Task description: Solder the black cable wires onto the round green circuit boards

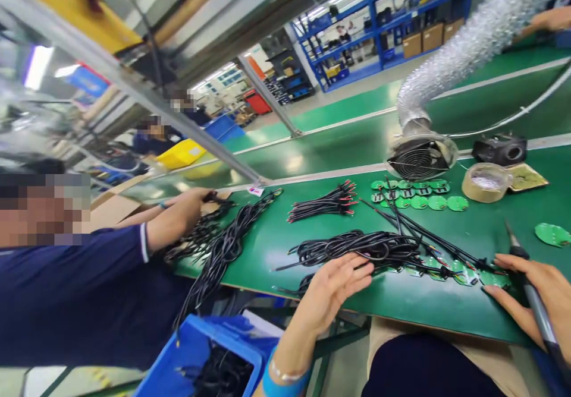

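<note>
My left hand [332, 290], with a blue band at the wrist, reaches over the bench edge with its fingers stretched out, against a bundle of black cables [352, 247]. At the right, my right hand [530, 290] has a soldering iron [537, 308] resting in it, the tip pointing up and away. Its thumb and forefinger are beside the wired end of a cable and a green circuit board [493, 278]. More small boards [461, 272] lie in a row under the cable ends. Black cables with red wire ends [323, 204] lie farther back.
Green bench [267, 236] with rows of round boards [419, 202]. Behind them are a fume duct [419, 153], a tape roll [486, 182] and a sponge tray [529, 177]. At the left, a person's hand [182, 216] handles cables. A blue bin [200, 331] stands below the edge.
</note>
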{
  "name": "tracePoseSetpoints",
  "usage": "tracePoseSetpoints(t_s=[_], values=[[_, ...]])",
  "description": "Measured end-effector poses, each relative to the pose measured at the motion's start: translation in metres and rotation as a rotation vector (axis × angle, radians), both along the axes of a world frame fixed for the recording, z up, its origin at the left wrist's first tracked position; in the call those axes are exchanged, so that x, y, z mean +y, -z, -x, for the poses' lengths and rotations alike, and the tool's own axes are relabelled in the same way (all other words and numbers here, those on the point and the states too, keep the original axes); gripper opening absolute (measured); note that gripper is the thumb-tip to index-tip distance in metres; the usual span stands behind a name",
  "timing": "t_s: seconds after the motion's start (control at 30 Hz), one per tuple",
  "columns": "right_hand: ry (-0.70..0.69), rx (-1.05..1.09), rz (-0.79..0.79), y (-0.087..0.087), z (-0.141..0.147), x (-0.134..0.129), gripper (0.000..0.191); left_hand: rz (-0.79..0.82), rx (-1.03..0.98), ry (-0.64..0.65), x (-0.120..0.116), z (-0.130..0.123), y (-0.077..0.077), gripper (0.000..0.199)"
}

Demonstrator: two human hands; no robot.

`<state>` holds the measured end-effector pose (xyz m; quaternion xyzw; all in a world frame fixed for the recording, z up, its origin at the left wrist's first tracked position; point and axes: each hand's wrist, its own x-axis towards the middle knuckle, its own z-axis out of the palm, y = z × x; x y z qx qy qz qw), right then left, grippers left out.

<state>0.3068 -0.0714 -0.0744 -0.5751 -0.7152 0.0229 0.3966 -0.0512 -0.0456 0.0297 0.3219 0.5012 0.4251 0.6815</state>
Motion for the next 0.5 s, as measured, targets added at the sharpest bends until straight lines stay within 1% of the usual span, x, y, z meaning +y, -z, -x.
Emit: tracePoseSetpoints(t_s=[0.03, 0.07, 0.1, 0.13, 0.17, 0.2, 0.23, 0.3, 0.33, 0.37, 0.4, 0.43, 0.5], values=[[-0.006, -0.026, 0.002, -0.001, 0.001, 0.000, 0.042, -0.003, 0.081, 0.056, -0.003, 0.004, -0.003, 0.052], [-0.011, -0.043, 0.000, -0.003, 0.003, 0.000, 0.042, -0.021, 0.188, 0.125, -0.006, 0.005, -0.007, 0.049], [-0.013, -0.047, -0.007, -0.004, 0.004, 0.000, 0.043, -0.061, 0.316, 0.208, -0.009, 0.004, -0.011, 0.041], [-0.009, -0.036, -0.013, -0.005, 0.005, 0.000, 0.044, -0.132, 0.452, 0.285, -0.010, 0.000, -0.015, 0.029], [-0.006, -0.027, -0.011, -0.005, 0.006, 0.000, 0.044, -0.245, 0.583, 0.336, -0.009, -0.008, -0.019, 0.020], [-0.007, -0.022, -0.004, -0.006, 0.006, -0.001, 0.045, -0.404, 0.699, 0.354, -0.007, -0.019, -0.023, 0.018], [-0.005, -0.018, 0.005, -0.005, 0.006, -0.001, 0.045, -0.595, 0.800, 0.328, -0.001, -0.031, -0.025, 0.017], [-0.006, -0.013, 0.010, -0.004, 0.006, -0.002, 0.045, -0.990, 0.976, 0.171, 0.019, -0.058, -0.024, 0.011], [-0.007, -0.011, 0.009, -0.003, 0.006, -0.002, 0.045, -1.112, 1.072, 0.074, 0.034, -0.071, -0.022, 0.020], [-0.008, -0.008, 0.005, -0.003, 0.006, -0.002, 0.045, -1.164, 1.171, 0.027, 0.050, -0.082, -0.019, 0.030], [-0.007, -0.004, 0.004, -0.002, 0.006, -0.001, 0.044, -1.151, 1.268, 0.018, 0.067, -0.091, -0.016, 0.040], [-0.006, 0.002, 0.002, -0.002, 0.006, -0.001, 0.044, -1.093, 1.366, 0.070, 0.084, -0.098, -0.012, 0.048], [-0.002, 0.011, 0.001, -0.002, 0.007, -0.001, 0.043, -0.933, 1.524, 0.286, 0.111, -0.106, -0.004, 0.052]])
